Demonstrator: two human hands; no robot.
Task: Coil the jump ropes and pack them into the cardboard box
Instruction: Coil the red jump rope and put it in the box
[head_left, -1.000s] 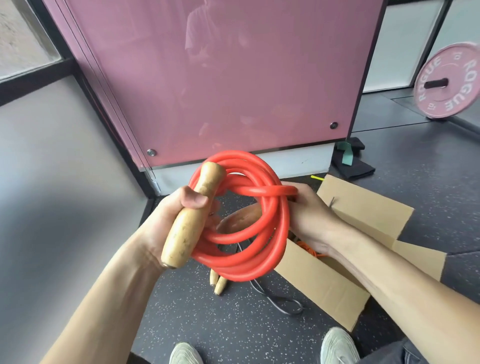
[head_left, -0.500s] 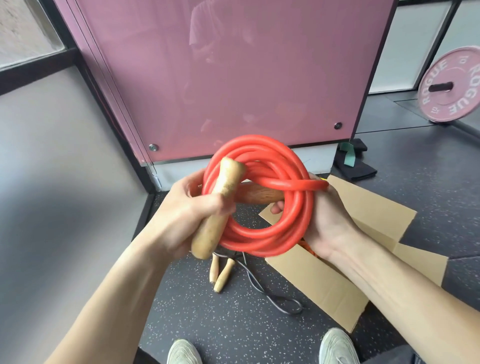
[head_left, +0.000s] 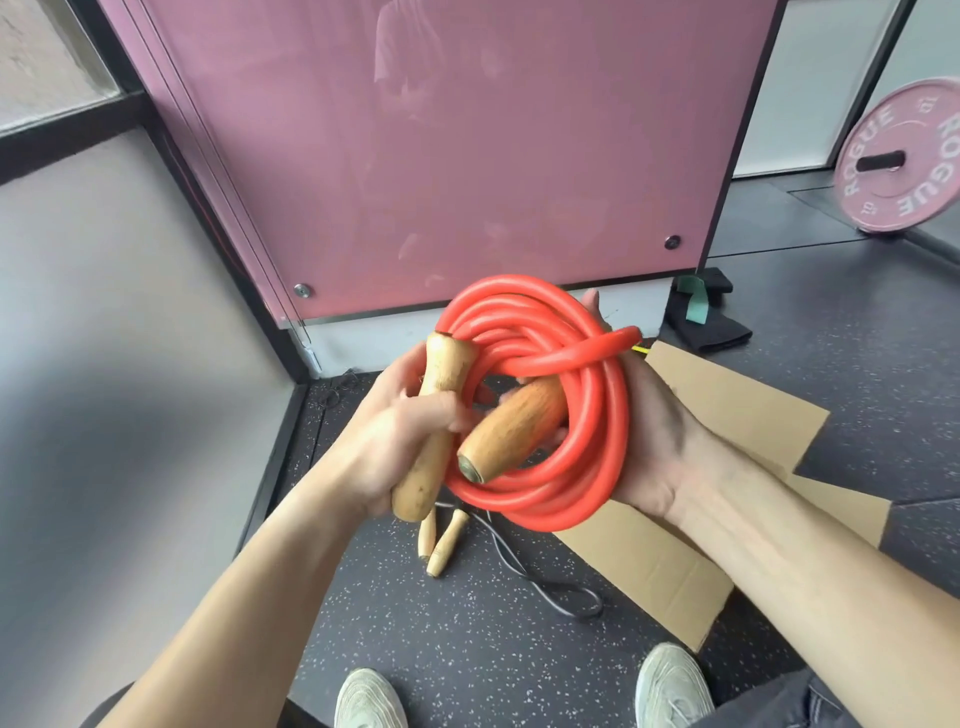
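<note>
A thick red jump rope (head_left: 587, 447) is wound into a coil at chest height, above the floor. My left hand (head_left: 395, 441) grips one of its wooden handles (head_left: 434, 431), held upright at the coil's left side. The second wooden handle (head_left: 511, 434) pokes through the middle of the coil toward me. My right hand (head_left: 649, 431) holds the coil's right side from behind, fingers wrapped round the loops. The open cardboard box (head_left: 654, 566) lies on the floor below and to the right. A black jump rope (head_left: 524, 566) with slim wooden handles (head_left: 441, 540) lies on the floor under the coil.
A pink panel (head_left: 467, 156) stands close ahead and a grey wall (head_left: 104, 364) runs along the left. A pink weight plate (head_left: 904, 161) leans at the far right. Dark cloth with a green strap (head_left: 701, 317) lies by the panel's base. My two shoes (head_left: 670, 686) show at the bottom.
The coil has tilted to face me. The second handle has swung through the coil's centre and now points toward me. My left hand slid down its handle.
</note>
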